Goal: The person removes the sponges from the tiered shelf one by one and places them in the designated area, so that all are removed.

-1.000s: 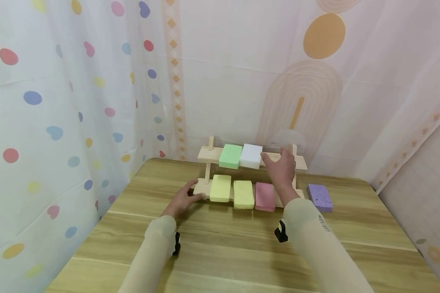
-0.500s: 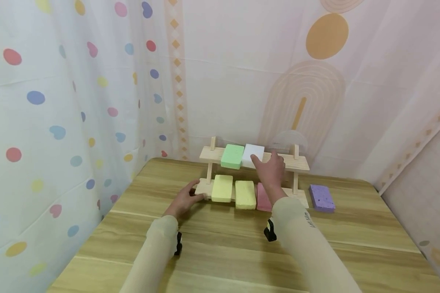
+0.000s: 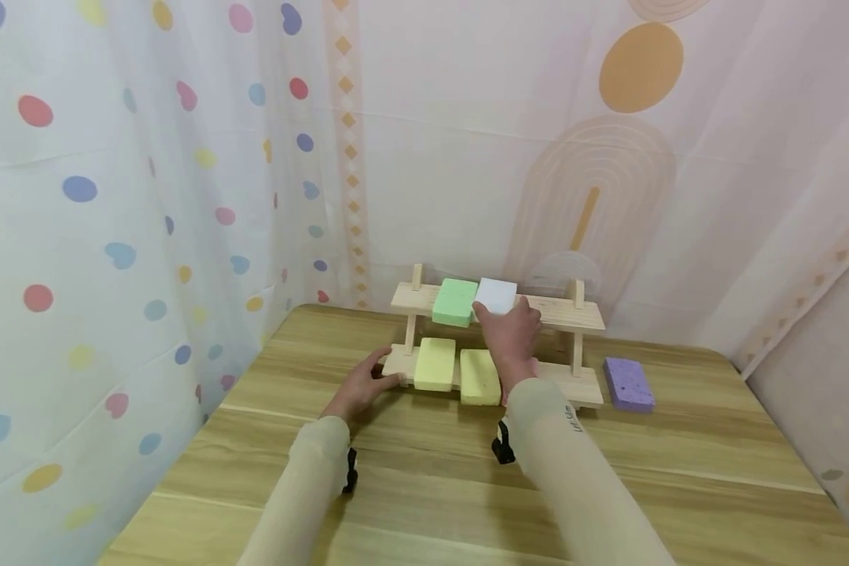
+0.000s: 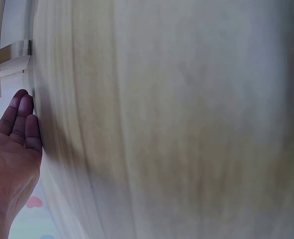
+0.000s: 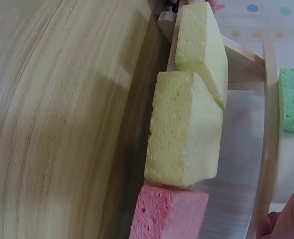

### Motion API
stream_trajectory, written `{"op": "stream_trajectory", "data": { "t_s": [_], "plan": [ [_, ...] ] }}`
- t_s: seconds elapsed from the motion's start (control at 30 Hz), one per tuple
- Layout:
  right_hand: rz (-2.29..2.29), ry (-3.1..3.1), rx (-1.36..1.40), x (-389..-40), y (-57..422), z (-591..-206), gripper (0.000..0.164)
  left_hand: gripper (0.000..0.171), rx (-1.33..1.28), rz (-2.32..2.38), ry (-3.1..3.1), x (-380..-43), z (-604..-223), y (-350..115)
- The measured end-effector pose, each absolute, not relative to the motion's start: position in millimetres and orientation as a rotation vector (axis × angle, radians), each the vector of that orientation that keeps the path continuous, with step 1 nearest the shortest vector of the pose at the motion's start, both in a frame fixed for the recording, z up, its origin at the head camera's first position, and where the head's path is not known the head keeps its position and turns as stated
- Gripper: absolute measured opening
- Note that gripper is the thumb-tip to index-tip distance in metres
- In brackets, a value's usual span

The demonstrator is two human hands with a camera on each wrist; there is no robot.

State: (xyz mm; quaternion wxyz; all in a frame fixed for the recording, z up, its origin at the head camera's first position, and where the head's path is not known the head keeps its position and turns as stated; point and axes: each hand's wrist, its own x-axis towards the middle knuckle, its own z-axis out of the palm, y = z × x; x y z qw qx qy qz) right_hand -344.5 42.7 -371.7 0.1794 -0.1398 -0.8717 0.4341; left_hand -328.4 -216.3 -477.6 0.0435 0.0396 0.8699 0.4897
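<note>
A two-tier wooden rack (image 3: 562,313) stands on the table. On its upper shelf lie a green sponge (image 3: 456,301) and, just right of it, a white sponge (image 3: 496,295). My right hand (image 3: 511,334) holds the white sponge, thumb at its near left side and fingers at the right; the contact is partly hidden. My left hand (image 3: 359,385) grips the left end of the lower shelf, thumb at the front edge. Two yellow sponges (image 3: 435,364) and a pink sponge (image 5: 167,214) sit on the lower shelf, the pink one mostly behind my right hand in the head view.
A purple sponge (image 3: 630,384) lies on the wooden table (image 3: 424,487), right of the rack. Behind the table hangs a patterned curtain (image 3: 453,157), and a dotted curtain (image 3: 134,236) hangs along the left.
My right hand has moved left along the upper shelf from beside the white sponge to around it. It now covers most of the pink sponge. My left hand has stayed at the rack's end.
</note>
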Motion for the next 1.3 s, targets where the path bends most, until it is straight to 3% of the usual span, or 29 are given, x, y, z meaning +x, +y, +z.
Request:
{"op": "stream_trajectory", "data": {
  "t_s": [0.2, 1.3],
  "plan": [
    [1.235, -2.477, -0.466, -347, 37, -373, 0.100, 0.074, 0.112, 1.522, 2.650, -328, -477, -215],
    [1.233, -2.459, -0.340, -344, 72, -370, 0.075, 0.077, 0.131, 1.488, 2.664, -329, -480, -217]
  ]
}}
